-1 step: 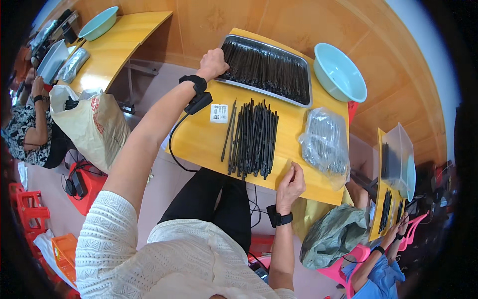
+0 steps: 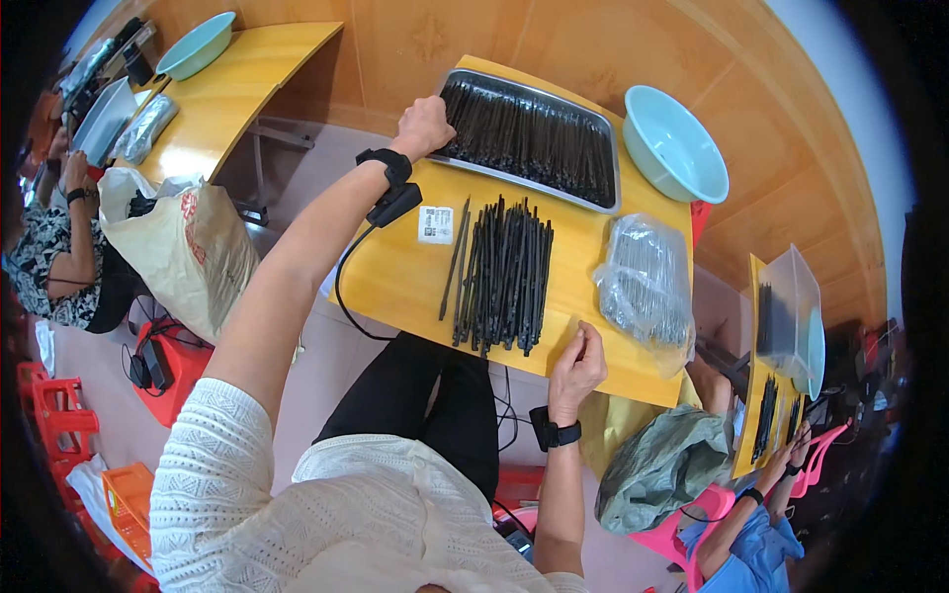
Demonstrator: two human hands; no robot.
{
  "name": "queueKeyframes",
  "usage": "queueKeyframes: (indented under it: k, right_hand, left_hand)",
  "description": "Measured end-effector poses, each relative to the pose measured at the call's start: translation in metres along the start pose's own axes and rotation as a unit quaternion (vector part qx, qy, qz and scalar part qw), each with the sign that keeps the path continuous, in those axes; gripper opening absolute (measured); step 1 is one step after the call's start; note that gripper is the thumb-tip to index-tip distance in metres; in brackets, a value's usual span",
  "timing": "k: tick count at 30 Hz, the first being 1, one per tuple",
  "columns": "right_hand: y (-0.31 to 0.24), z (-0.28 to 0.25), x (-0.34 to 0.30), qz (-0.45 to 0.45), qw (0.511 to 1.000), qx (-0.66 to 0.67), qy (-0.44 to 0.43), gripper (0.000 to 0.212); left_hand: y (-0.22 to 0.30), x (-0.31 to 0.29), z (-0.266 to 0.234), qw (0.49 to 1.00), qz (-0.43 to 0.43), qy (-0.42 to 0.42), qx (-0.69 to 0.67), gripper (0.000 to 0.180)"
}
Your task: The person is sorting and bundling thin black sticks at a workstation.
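A shallow metal tray (image 2: 615,168) packed with thin dark sticks (image 2: 529,138) lies at the far side of the yellow table. My left hand (image 2: 423,127) reaches out to the tray's left end, its fingers closed on the rim; the fingertips are partly hidden. On the table before me is a pile of black sticks (image 2: 504,277), with one stick (image 2: 455,259) apart at its left. My right hand (image 2: 578,368) rests at the table's near edge, right of the pile, fingers curled together with nothing visible in them.
A clear plastic bag of sticks (image 2: 647,287) lies at the table's right side. Behind it stands a light blue basin (image 2: 675,143). A small white label (image 2: 435,224) sits left of the pile. Co-workers sit at tables on both sides. A cable (image 2: 341,287) hangs from my left wrist.
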State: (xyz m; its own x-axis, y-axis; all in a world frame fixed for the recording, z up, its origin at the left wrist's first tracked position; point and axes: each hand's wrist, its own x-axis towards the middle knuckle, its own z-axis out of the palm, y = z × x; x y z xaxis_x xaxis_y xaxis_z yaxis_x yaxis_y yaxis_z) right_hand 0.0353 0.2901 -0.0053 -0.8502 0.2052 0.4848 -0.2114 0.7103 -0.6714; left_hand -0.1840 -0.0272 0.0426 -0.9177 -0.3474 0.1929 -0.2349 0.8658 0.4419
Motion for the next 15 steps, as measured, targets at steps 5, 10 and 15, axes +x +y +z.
queueKeyframes:
  k: [5, 10, 15]
  right_hand:
    - [0.002, 0.000, -0.001, -0.003, 1.000, -0.012, -0.009, 0.014]
    - [0.005, 0.002, 0.000, -0.025, 1.000, -0.012, 0.003, 0.014]
    - [0.001, 0.004, 0.002, -0.025, 1.000, -0.007, 0.007, 0.013]
  left_hand:
    - [-0.001, -0.003, -0.006, 0.998, 0.005, -0.058, -0.025, 0.026]
    - [-0.007, -0.010, -0.013, 0.998, -0.004, 0.001, -0.063, 0.027]
    - [-0.016, -0.035, -0.060, 0.956, 0.048, -0.050, -0.284, 0.020]
